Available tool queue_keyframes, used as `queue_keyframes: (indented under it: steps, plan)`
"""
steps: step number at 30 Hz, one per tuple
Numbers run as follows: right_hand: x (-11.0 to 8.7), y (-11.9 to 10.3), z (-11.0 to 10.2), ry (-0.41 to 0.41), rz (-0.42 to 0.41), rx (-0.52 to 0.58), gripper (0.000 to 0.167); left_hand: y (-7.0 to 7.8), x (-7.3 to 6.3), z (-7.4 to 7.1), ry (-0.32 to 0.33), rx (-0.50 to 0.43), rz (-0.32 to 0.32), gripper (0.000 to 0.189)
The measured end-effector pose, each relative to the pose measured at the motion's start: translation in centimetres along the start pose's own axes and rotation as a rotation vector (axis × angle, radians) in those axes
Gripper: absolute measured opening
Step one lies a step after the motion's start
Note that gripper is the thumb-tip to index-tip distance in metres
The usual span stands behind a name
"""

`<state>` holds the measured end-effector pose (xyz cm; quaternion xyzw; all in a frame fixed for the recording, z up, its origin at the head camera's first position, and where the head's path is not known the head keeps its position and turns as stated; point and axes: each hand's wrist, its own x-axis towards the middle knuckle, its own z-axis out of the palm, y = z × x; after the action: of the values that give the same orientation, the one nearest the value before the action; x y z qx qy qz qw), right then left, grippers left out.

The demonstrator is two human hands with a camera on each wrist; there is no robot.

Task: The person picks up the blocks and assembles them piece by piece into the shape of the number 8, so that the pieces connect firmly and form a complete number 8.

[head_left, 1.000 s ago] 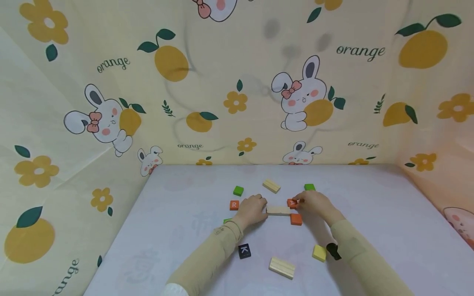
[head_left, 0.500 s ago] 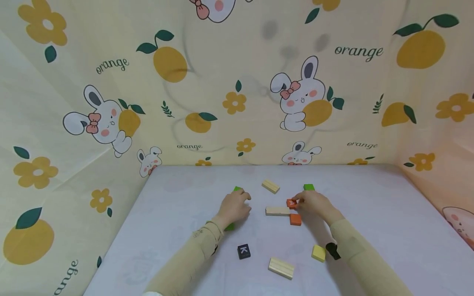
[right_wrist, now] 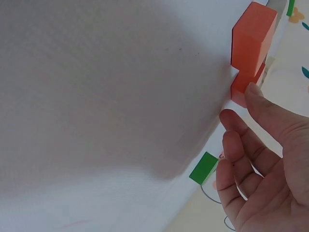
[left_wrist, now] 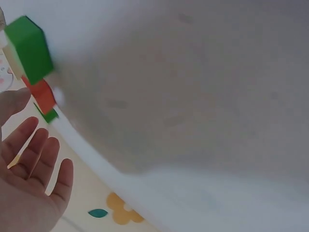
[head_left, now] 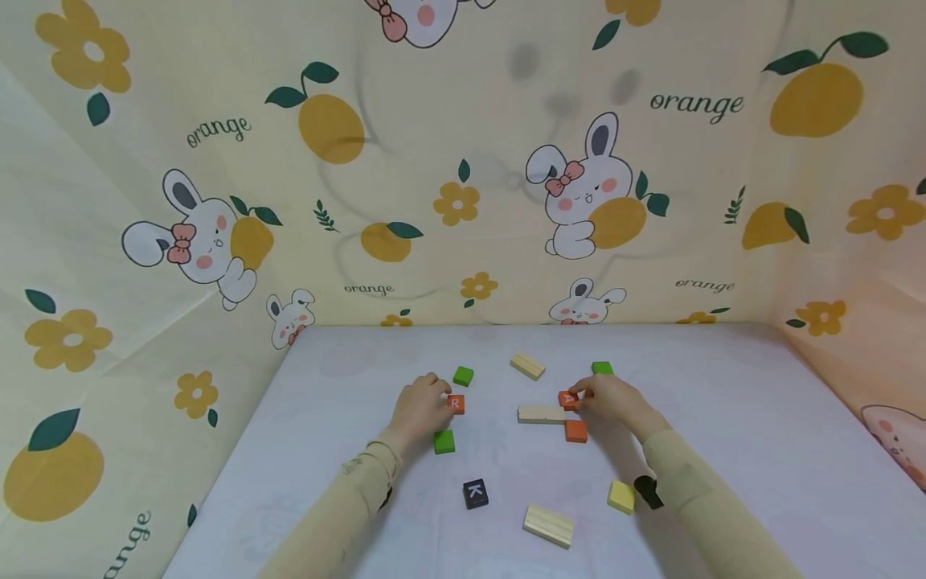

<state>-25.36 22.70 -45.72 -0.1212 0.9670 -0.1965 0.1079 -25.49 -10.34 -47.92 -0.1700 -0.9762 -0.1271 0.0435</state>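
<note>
R block (head_left: 457, 404), just beyond a green block (head_left: 444, 441), and A block (head_left: 567, 400), by the end of a plank (head_left: 541, 415), are judged light and stiff, best pinched by opposite sides, with left hand (head_left: 421, 408) loosely spread at R, A touched by right hand (head_left: 615, 400), whether gripped can't be told.

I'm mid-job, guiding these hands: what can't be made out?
- Head view: near edge of the right green block, behind the right hand.
- Left wrist view: part of the R block, behind the near green block; left hand, cut off by the left edge.
- Right wrist view: part of the A block, behind the nearer orange block.
</note>
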Motion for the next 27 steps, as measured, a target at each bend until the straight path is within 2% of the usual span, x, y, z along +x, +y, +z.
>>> queue_keyframes:
  steps: [5,8,12,14,21,27]
  plan:
    - [0.0,0.0,0.0,0.001,0.004,-0.004,0.027,-0.9,-0.1,0.0,-0.019,0.010,-0.007,0.032]
    - [0.0,0.0,0.1,-0.007,0.025,0.002,0.027,-1.2,-0.1,0.1,-0.013,-0.001,0.030,0.032]
    - [0.1,0.0,0.1,-0.014,0.039,0.009,0.027,-1.5,-0.2,0.0,0.033,0.004,0.114,0.025]
    - [0.2,0.0,0.1,-0.015,0.033,0.006,0.027,-1.4,-0.2,0.0,0.034,0.003,0.127,0.022]
    - [0.4,0.2,0.3,-0.026,0.028,-0.001,0.029,-1.0,0.2,0.1,-0.047,-0.002,0.075,0.023]
    - [0.3,0.1,0.2,-0.035,0.063,0.015,0.030,-0.4,0.6,-0.1,-0.074,0.033,0.096,0.026]
